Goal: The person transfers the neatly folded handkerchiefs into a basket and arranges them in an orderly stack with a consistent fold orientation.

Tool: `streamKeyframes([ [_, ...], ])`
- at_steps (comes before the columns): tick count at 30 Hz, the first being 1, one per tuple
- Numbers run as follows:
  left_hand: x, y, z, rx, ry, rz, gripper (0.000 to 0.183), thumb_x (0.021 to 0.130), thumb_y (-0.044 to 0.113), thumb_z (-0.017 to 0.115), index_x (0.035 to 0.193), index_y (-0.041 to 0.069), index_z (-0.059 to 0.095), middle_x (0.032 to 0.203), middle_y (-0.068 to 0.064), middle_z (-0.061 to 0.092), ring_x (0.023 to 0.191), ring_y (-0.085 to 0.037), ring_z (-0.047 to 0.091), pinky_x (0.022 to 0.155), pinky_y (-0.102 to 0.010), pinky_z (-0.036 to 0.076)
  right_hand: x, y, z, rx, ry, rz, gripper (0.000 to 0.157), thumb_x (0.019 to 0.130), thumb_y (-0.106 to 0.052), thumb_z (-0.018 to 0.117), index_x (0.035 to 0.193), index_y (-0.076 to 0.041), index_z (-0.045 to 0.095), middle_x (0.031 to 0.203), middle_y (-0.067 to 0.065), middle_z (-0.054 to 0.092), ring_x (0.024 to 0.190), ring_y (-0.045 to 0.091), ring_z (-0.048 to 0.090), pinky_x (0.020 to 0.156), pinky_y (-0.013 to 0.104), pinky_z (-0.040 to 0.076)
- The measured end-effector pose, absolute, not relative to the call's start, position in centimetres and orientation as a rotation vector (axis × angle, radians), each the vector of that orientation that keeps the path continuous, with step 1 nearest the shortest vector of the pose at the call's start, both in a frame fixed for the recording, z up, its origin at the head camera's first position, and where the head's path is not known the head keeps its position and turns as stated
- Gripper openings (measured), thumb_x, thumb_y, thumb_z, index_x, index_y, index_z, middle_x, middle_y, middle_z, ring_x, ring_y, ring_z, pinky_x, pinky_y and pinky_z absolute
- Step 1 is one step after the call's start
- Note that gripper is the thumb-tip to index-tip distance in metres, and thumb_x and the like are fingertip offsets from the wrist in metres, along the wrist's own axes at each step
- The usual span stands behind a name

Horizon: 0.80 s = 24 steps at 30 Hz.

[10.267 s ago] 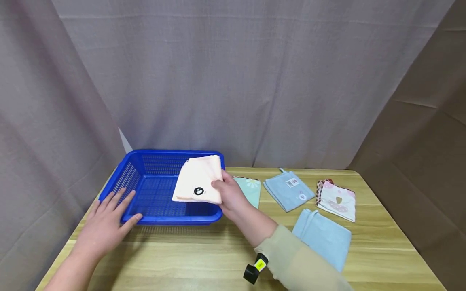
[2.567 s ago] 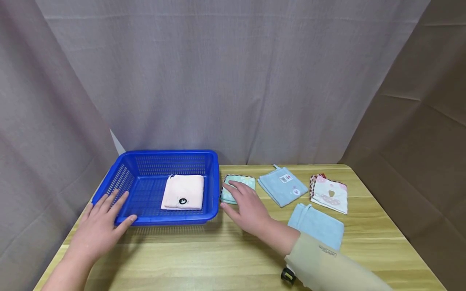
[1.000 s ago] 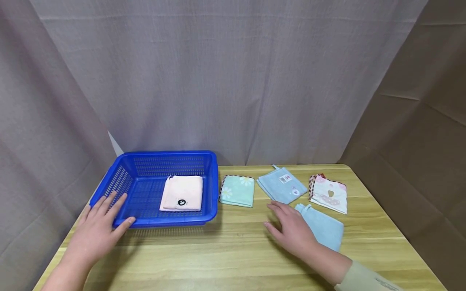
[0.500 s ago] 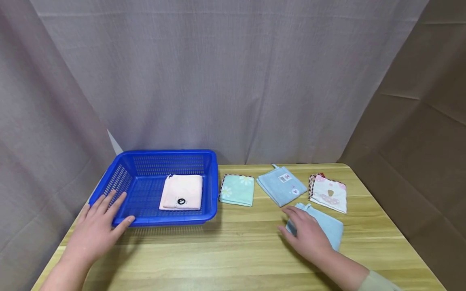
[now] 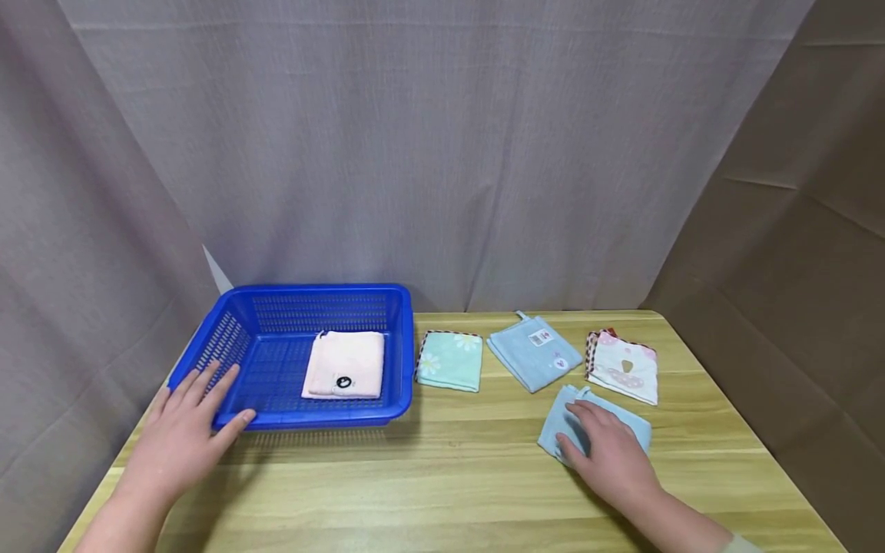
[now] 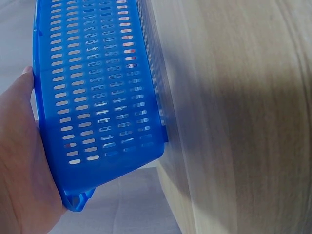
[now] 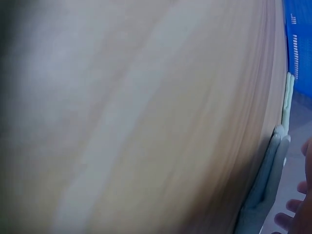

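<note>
My left hand (image 5: 176,442) rests on the near left corner of a blue plastic basket (image 5: 325,289), its fingers spread over the rim. The left wrist view shows that hand (image 6: 22,156) against the rim of the slotted basket wall (image 6: 97,178). Inside the basket, on its right side, lies a folded pale pink towel (image 5: 353,353) with a round black emblem. Over a folded light blue towel (image 5: 555,422) at the front right hovers my right hand (image 5: 611,461), fingers loosely bent. From the right wrist, the fingers (image 7: 296,204) appear just above the towel (image 7: 265,187), apart from it.
A folded mint green towel (image 5: 452,365) with daisies lies just right of the basket. Farther right are a blue towel (image 5: 525,357) with a label and a white and pink printed towel (image 5: 629,365). Grey curtain (image 5: 442,153) hangs behind the wooden table (image 5: 415,491).
The pink towel, earlier gripped by my right hand above the basket, now lies in it. My right hand has passed from the mint towel rightward to the front blue towel. The left hand stays.
</note>
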State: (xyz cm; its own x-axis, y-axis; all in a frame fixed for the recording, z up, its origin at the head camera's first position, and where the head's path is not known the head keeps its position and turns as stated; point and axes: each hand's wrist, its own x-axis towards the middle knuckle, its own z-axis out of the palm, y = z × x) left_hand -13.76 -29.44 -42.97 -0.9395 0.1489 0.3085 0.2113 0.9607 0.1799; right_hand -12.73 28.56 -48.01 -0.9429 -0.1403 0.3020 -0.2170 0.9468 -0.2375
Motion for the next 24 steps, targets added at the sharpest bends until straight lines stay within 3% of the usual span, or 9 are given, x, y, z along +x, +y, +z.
streamKeyframes([
  [24, -13.8, -29.5, -42.9, -0.264, -2.81, -0.289, 0.074, 0.096, 0.056, 0.055, 0.154, 0.012, 0.036, 0.151, -0.03, 0.035, 0.135, -0.054, 0.029, 0.112, -0.07, 0.007, -11.4, 31.6, -47.0, 0.1, -2.889, 0.302, 0.049, 0.09, -0.033, 0.069, 0.124, 0.003, 0.062, 0.121, 0.025, 0.061, 0.113, 0.044, 0.055, 0.094, 0.062, 0.043],
])
